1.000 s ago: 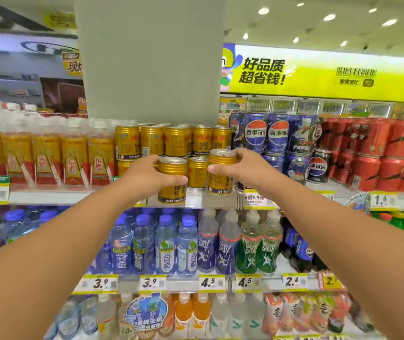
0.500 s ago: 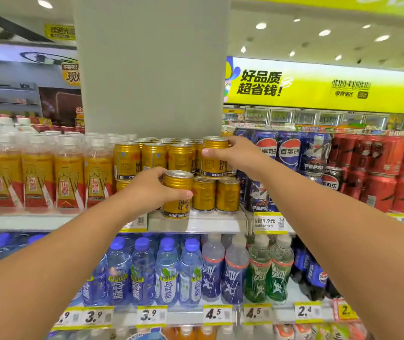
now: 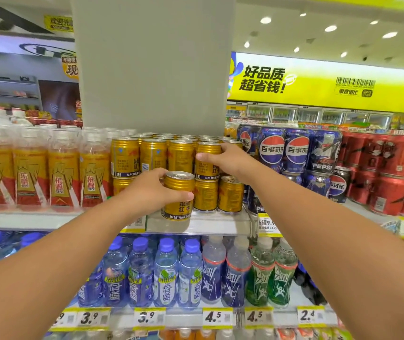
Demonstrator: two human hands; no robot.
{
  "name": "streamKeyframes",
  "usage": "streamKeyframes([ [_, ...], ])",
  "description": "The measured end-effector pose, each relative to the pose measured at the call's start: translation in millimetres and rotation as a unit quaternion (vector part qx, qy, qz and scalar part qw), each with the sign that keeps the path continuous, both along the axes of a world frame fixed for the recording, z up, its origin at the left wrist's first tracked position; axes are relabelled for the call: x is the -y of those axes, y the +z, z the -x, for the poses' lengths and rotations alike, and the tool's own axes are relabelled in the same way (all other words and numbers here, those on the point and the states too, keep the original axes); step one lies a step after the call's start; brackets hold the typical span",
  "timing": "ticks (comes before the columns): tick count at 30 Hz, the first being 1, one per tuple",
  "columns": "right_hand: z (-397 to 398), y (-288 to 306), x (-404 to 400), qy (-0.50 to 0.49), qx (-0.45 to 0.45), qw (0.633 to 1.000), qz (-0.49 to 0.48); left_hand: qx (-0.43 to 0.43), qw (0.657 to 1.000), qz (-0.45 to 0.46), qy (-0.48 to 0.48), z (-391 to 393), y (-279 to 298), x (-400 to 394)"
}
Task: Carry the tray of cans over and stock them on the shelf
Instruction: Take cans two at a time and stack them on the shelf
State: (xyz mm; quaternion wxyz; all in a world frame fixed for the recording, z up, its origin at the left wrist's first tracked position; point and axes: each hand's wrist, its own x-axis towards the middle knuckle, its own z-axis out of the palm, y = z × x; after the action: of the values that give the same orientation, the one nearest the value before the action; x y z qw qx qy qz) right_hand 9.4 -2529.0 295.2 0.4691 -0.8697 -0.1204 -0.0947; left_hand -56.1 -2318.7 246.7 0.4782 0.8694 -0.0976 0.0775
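My left hand [image 3: 146, 192] grips a gold Red Bull can [image 3: 178, 195] that stands upright at the front edge of the top shelf [image 3: 208, 225]. My right hand [image 3: 225, 159] grips a second gold can [image 3: 207, 159] on the upper tier, set on top of a lower can. Two more gold cans [image 3: 230, 193] stand in the lower row beside it. Behind them a stacked block of gold cans [image 3: 154, 153] fills the shelf up to a grey pillar. No tray is in view.
Yellow-labelled bottles [image 3: 63, 168] stand left of the cans; Pepsi cans [image 3: 296, 150] and red cans [image 3: 392, 177] stand to the right. Blue, clear and green bottles [image 3: 166, 273] fill the shelf below, with price tags along its edge. The grey pillar [image 3: 151, 65] rises behind.
My right hand lifted its can from the lower row and set it on the upper tier. My left hand has kept its can at the shelf's front edge.
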Motion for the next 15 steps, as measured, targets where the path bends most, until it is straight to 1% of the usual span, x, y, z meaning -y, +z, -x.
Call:
streamKeyframes([
  [6, 9.1, -6.0, 0.1, -0.025, 0.020, 0.999, 0.033, -0.014, 1.000, 0.012, 0.013, -1.9, -2.5, 0.7],
  [8, 16.7, -10.2, 4.1, -0.040, 0.051, 0.997, 0.036, -0.015, 1.000, 0.013, 0.018, -1.2, -3.1, 1.6],
  [12, 39.1, -19.9, 9.3, -0.094, 0.135, 0.986, -0.018, -0.017, 1.000, 0.013, 0.022, 0.7, -2.8, 2.1],
  [15, 47.2, -28.5, 17.0, -0.135, 0.172, 0.976, -0.012, -0.013, 1.000, 0.009, 0.012, 3.1, -0.1, 4.2],
])
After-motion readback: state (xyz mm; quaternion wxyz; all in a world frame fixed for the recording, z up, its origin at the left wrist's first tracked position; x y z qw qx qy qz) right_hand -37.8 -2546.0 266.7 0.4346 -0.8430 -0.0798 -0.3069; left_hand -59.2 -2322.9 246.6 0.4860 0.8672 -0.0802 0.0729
